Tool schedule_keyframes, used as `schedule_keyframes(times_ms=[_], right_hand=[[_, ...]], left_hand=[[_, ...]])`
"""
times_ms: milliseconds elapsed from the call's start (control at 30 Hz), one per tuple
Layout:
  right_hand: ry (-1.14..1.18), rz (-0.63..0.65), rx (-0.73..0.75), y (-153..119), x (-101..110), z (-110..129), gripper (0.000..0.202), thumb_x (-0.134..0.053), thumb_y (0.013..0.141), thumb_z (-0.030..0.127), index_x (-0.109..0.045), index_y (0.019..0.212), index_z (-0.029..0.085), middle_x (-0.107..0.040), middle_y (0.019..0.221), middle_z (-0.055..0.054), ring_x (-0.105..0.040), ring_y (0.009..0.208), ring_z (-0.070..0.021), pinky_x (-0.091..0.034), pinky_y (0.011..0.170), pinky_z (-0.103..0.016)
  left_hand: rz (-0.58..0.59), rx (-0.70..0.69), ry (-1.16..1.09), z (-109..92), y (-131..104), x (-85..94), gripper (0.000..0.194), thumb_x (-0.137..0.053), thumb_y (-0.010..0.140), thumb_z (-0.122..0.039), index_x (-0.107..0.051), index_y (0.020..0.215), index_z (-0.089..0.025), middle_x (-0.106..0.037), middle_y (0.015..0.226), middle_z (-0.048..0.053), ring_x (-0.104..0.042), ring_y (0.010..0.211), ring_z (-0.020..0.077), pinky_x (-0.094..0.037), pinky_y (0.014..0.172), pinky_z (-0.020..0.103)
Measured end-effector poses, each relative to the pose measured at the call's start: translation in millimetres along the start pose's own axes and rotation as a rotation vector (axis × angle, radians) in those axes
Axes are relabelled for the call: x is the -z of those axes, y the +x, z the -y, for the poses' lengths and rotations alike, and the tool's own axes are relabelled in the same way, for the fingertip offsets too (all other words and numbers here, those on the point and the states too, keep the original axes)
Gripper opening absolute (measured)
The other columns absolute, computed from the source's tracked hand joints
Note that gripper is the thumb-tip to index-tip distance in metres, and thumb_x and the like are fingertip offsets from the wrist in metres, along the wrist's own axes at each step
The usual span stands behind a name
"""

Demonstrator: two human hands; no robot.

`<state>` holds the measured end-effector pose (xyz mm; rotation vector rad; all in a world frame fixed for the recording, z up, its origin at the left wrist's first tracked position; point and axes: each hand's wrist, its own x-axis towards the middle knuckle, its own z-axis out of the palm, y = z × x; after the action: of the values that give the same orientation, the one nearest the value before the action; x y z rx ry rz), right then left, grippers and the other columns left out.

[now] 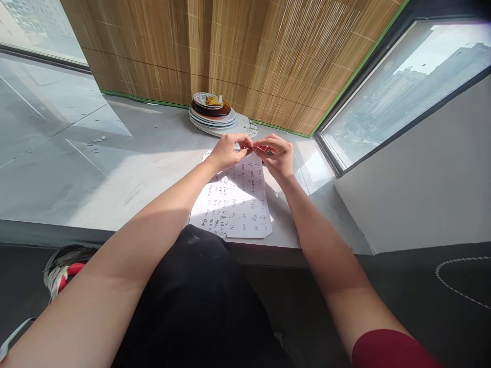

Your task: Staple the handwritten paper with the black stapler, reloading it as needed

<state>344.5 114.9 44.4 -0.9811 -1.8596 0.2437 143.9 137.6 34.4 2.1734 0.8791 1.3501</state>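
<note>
My left hand (232, 149) and my right hand (275, 152) meet above the far end of some paper sheets, thumbs and fingertips pinched close together. Something small and dark reddish seems to sit between the fingertips, too little to name. Beneath them the white paper sheets (245, 204) lie on the ledge, covered in handwritten columns, with one corner at the front edge notched or folded. Sunlight falls across part of the writing, and my hands hide the top of the paper.
A stack of plates (213, 122) stands behind my hands, with a yellow wrapper (214, 100) on top. A bamboo blind (215, 51) hangs along the back. Small dark scraps (94, 145) lie on the ledge (126, 194) at left. A window (414, 87) is at right.
</note>
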Motion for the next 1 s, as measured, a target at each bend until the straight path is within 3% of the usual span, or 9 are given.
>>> schedule_keyframes(times_ms=[433, 700, 1000], right_hand=[[0.046, -0.054, -0.046, -1.1, 0.1, -4.8, 0.017, -0.08, 0.093, 0.041, -0.076, 0.083, 0.027, -0.073, 0.088, -0.002, -0.067, 0.081, -0.0198, -0.063, 0.073, -0.04], [-0.13, -0.033, 0.035, 0.2, 1.8, -8.0, 0.012, -0.076, 0.097, 0.036, -0.082, 0.087, 0.033, -0.069, 0.094, -0.004, -0.066, 0.092, -0.0246, -0.062, 0.073, -0.044], [-0.147, 0.018, 0.05, 0.1, 4.1, -5.8, 0.008, -0.077, 0.097, 0.034, -0.084, 0.095, 0.035, -0.071, 0.096, -0.004, -0.067, 0.094, -0.0259, -0.064, 0.076, -0.047]], left_hand=[[0.0, 0.016, 0.015, -5.9, -0.6, 2.3, 0.004, -0.079, 0.09, -0.024, -0.079, 0.088, -0.021, -0.081, 0.09, 0.005, -0.075, 0.091, 0.0249, -0.06, 0.093, 0.04], [-0.047, -0.014, -0.005, -1.7, 0.4, 1.3, 0.003, -0.079, 0.089, -0.019, -0.081, 0.087, -0.021, -0.081, 0.093, 0.006, -0.075, 0.097, 0.0249, -0.062, 0.097, 0.043], [-0.077, -0.01, -0.04, -2.3, 0.2, 2.5, 0.003, -0.084, 0.089, -0.025, -0.083, 0.088, -0.022, -0.082, 0.095, 0.006, -0.078, 0.099, 0.0258, -0.065, 0.097, 0.043]])
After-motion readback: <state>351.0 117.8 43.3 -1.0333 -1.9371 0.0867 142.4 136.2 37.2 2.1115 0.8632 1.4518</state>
